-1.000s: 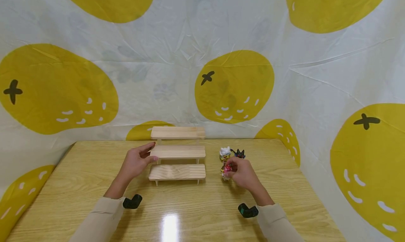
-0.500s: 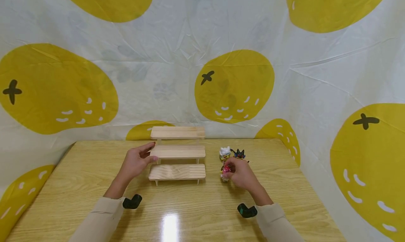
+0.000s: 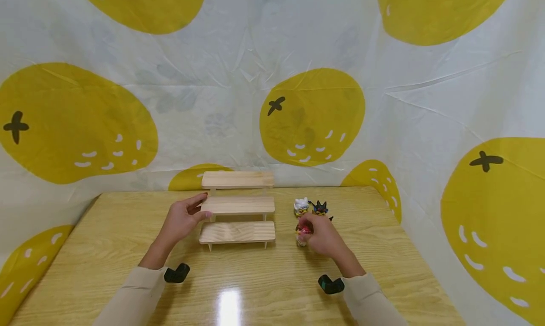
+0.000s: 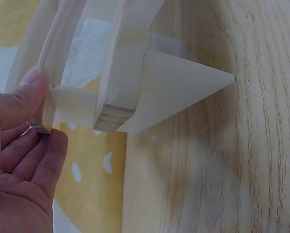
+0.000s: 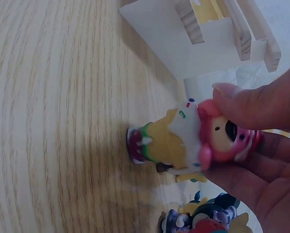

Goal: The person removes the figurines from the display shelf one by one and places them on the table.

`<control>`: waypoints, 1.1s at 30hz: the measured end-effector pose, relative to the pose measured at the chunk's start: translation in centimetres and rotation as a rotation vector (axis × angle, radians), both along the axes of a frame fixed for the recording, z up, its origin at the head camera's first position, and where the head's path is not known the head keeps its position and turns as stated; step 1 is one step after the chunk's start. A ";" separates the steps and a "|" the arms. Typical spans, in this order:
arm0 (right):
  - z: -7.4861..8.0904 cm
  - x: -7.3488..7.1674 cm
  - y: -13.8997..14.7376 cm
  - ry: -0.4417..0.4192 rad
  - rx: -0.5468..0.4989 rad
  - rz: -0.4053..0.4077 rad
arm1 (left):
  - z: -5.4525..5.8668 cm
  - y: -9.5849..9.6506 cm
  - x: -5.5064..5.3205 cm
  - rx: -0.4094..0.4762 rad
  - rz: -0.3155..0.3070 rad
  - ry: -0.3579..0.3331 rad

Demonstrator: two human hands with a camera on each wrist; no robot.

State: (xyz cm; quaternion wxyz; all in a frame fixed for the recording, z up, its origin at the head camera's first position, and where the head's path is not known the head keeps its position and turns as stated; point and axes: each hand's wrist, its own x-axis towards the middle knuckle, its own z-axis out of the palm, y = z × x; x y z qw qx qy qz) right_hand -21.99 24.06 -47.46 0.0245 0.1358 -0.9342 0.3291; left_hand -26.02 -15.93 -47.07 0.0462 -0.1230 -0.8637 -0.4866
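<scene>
At the left end of a three-tier wooden display stand (image 3: 238, 205), my left hand (image 3: 180, 220) pinches the middle step, thumb on the board and fingers at its underside, as the left wrist view shows. My right hand (image 3: 325, 236) grips a small pink-headed figurine (image 5: 227, 136) by its head, right of the stand. The figurine has a white and tan body and a dark red base; whether that base touches the table cannot be told. Just behind it stand a white-headed figurine (image 3: 301, 207) and a black-eared figurine (image 3: 320, 207).
The wood-grain table (image 3: 255, 278) ends at a pale curtain (image 3: 204, 122) printed with yellow fruit, hanging behind and at the sides. A light reflection lies near the front. The stand is close to the back edge.
The head view has shifted slightly. My right hand's fingers now cover more of the pink-headed figurine, which stays in about the same place. My left hand keeps its hold on the stand.
</scene>
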 end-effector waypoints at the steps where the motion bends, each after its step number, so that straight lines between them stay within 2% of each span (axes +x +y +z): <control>1: 0.0 0.0 0.0 0.008 0.005 0.009 | 0.0 0.0 0.0 -0.003 0.000 0.001; 6: -0.1 -0.1 0.1 0.032 0.016 0.033 | 0.1 -0.1 -0.1 -0.008 -0.002 -0.002; 16: -0.2 -0.1 0.1 0.025 0.053 0.004 | -0.1 -0.3 -0.4 -0.015 -0.018 0.003; 20: -0.1 -0.1 0.3 0.029 0.065 0.025 | -0.2 -0.4 -0.5 -0.011 -0.018 -0.005; 25: 0.1 0.0 0.7 0.021 0.031 0.079 | 0.0 -1.1 0.0 -0.014 -0.001 -0.031; 29: 0.8 0.4 1.4 0.030 -0.020 0.092 | 0.3 -2.3 0.8 -0.071 0.033 -0.025; 33: 2.1 0.8 2.9 0.129 -0.037 0.027 | 0.5 -3.9 1.8 -0.212 0.084 0.031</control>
